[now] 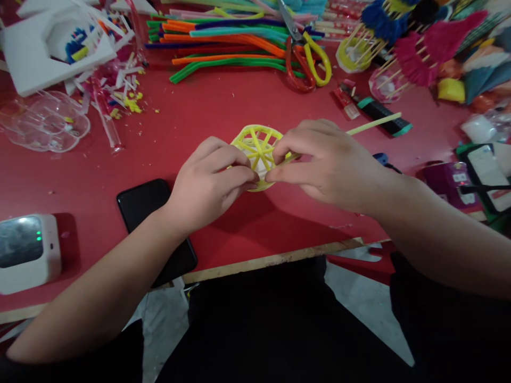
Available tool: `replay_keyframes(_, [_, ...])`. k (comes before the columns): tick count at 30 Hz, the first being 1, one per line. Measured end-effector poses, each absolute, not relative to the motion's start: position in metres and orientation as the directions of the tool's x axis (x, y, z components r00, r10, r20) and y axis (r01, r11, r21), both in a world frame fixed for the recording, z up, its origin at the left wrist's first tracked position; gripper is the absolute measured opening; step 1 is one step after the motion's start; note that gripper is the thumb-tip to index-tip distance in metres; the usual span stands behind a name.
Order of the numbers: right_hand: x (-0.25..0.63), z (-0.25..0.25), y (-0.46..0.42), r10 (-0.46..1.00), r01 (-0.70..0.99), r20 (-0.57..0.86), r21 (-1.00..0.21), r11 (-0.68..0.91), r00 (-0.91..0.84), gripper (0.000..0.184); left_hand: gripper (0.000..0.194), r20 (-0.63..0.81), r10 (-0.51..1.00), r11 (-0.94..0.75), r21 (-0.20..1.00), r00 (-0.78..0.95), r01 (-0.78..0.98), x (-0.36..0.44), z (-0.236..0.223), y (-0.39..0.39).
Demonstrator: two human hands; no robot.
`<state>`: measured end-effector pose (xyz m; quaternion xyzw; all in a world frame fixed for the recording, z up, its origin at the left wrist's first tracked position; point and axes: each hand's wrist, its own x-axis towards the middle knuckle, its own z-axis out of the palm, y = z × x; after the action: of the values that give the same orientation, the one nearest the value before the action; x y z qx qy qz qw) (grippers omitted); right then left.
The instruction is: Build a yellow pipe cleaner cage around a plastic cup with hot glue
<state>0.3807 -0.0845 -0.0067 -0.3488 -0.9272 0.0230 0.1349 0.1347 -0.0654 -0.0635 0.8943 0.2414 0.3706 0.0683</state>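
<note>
Between my hands is a round yellow wheel-like frame (260,152) with spokes, made of what look like pipe cleaners, with something white under it. My left hand (217,173) pinches its lower left rim. My right hand (319,159) holds a thin pale yellow strip (375,123) against the right side of the frame. The strip's long end sticks out behind the right hand to the upper right. My fingers hide parts of the rim.
Scissors (305,58) and coloured pipe cleaners (227,42) lie at the back. A black phone (143,202) rests by my left forearm, with a white device (48,250) farther left. A utility knife (384,116) and stick-and-pompom crafts (419,58) stand right. A clear tray (43,122) sits left.
</note>
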Motion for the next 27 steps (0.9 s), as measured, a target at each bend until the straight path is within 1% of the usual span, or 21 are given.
replay_keyframes(3, [0.381, -0.006, -0.084, 0.679, 0.662, 0.213, -0.154, 0.733, -0.702, 0.035, 0.011, 0.581, 0.524, -0.851, 0.324, 0.622, 0.414, 0.135, -0.063, -0.066])
replay_keyframes(7, [0.387, -0.003, -0.083, 0.681, 0.664, 0.188, -0.153, 0.732, -0.708, 0.034, 0.012, 0.525, 0.577, -0.816, 0.385, 0.626, 0.430, 0.135, -0.061, -0.067])
replay_keyframes(10, [0.393, -0.001, -0.081, 0.673, 0.659, 0.164, -0.136, 0.740, -0.721, 0.034, 0.012, 0.537, 0.562, -0.827, 0.357, 0.629, 0.434, 0.135, -0.061, -0.067])
replay_keyframes(13, [0.399, -0.001, -0.079, 0.656, 0.643, 0.178, -0.129, 0.755, -0.734, 0.033, 0.011, 0.565, 0.533, -0.846, 0.327, 0.630, 0.421, 0.135, -0.062, -0.066])
replay_keyframes(18, [0.402, -0.005, -0.080, 0.646, 0.646, 0.220, -0.083, 0.759, -0.731, 0.027, 0.011, 0.546, 0.538, -0.843, 0.346, 0.642, 0.412, 0.135, -0.061, -0.066])
replay_keyframes(23, [0.399, -0.008, -0.085, 0.726, 0.720, 0.220, -0.122, 0.683, -0.652, 0.026, 0.010, 0.532, 0.543, -0.840, 0.363, 0.650, 0.404, 0.133, -0.060, -0.066])
replay_keyframes(25, [0.400, -0.009, -0.086, 0.719, 0.711, 0.217, -0.128, 0.691, -0.660, 0.026, 0.008, 0.549, 0.526, -0.850, 0.351, 0.649, 0.392, 0.133, -0.060, -0.066])
replay_keyframes(27, [0.403, -0.012, -0.086, 0.696, 0.686, 0.238, -0.137, 0.715, -0.678, 0.026, 0.008, 0.564, 0.503, -0.864, 0.315, 0.655, 0.393, 0.133, -0.060, -0.065])
